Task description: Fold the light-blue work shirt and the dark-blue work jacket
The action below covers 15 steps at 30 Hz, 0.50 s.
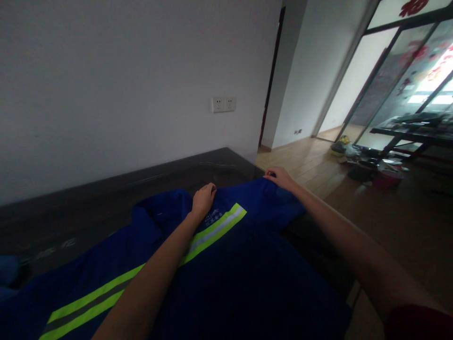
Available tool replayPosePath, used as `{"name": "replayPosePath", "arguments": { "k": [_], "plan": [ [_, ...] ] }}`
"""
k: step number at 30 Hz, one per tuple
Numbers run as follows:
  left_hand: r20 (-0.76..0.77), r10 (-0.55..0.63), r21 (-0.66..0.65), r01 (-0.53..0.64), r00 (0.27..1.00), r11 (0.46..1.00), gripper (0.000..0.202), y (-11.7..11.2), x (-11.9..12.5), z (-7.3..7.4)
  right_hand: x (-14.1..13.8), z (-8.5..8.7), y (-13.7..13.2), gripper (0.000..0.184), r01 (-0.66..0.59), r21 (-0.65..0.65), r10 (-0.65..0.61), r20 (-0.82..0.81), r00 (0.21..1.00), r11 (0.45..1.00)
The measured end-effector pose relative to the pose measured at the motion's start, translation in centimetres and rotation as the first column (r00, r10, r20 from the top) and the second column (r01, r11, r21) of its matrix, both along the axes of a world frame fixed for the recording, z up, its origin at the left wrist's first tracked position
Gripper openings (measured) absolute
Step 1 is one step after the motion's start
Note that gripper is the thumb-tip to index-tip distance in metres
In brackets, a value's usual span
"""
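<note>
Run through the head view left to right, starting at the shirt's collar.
Collar, left hand, right hand, far socket, red container.

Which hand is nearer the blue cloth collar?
Left. The left hand is beside the blue cloth collar; the right hand is farther right, on the blue cloth shirt.

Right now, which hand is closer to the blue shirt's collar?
The left hand, just beside the collar; the right hand pinches the shirt farther right.
</note>
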<state>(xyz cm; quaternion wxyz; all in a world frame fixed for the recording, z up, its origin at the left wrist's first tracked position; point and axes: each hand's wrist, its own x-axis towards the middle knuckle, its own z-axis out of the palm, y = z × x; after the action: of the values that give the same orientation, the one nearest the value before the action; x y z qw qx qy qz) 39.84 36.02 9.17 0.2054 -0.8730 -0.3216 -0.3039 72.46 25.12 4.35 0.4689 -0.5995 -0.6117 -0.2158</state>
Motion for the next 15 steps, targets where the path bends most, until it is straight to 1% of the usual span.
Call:
{"name": "replayPosePath", "arguments": {
  "k": [2, 3, 5, 7, 9, 10, 12, 13, 15],
  "plan": [
    [-0.034, 0.042, 0.048, -0.040, 0.999, 0.998, 0.035, -0.6, 0.3, -0.6, 0.2, -1.1, 0.5, 0.007, 0.134, -0.037, -0.133, 0.021, 0.991, 0.990],
    [-0.046, 0.034, 0.079, -0.031, 0.998, 0.996, 0.039, -1.1, 0.5, -0.9, 0.5, -1.6, 0.5, 0.009, 0.172, -0.046, -0.171, 0.016, 0.985, 0.984],
    [-0.076, -0.032, 0.124, 0.042, 0.997, 0.991, 0.040, -2.2, 0.8, -1.4, 1.7, -2.5, -0.3, 0.014, 0.207, -0.044, -0.209, -0.038, 0.977, 0.977],
    [-0.125, -0.119, 0.118, 0.134, 0.985, 0.984, 0.036, -3.4, 1.1, -2.2, 3.3, -3.6, -2.3, 0.020, 0.240, -0.059, -0.246, -0.132, 0.960, 0.969],
    [-0.179, -0.175, 0.059, 0.189, 0.968, 0.980, 0.036, -4.2, 1.4, -3.1, 4.6, -5.2, -5.0, 0.024, 0.214, -0.109, -0.233, -0.210, 0.950, 0.971],
    [-0.204, -0.187, 0.019, 0.195, 0.961, 0.981, 0.040, -4.4, 1.5, -3.7, 5.1, -6.2, -6.3, 0.029, 0.170, -0.140, -0.198, -0.213, 0.957, 0.975],
    [-0.249, -0.177, -0.057, 0.168, 0.952, 0.984, 0.048, -4.3, 1.8, -4.7, 5.3, -8.5, -8.6, 0.044, 0.065, -0.209, -0.094, -0.131, 0.987, 0.976],
    [-0.268, -0.161, -0.083, 0.144, 0.950, 0.986, 0.050, -4.1, 1.8, -5.2, 5.1, -9.6, -9.4, 0.053, 0.048, -0.241, -0.066, -0.067, 0.996, 0.969],
    [-0.292, -0.131, -0.102, 0.105, 0.947, 0.989, 0.052, -3.7, 1.9, -5.8, 4.3, -11.4, -10.1, 0.067, 0.101, -0.270, -0.094, 0.039, 0.995, 0.958]
  ]
}}
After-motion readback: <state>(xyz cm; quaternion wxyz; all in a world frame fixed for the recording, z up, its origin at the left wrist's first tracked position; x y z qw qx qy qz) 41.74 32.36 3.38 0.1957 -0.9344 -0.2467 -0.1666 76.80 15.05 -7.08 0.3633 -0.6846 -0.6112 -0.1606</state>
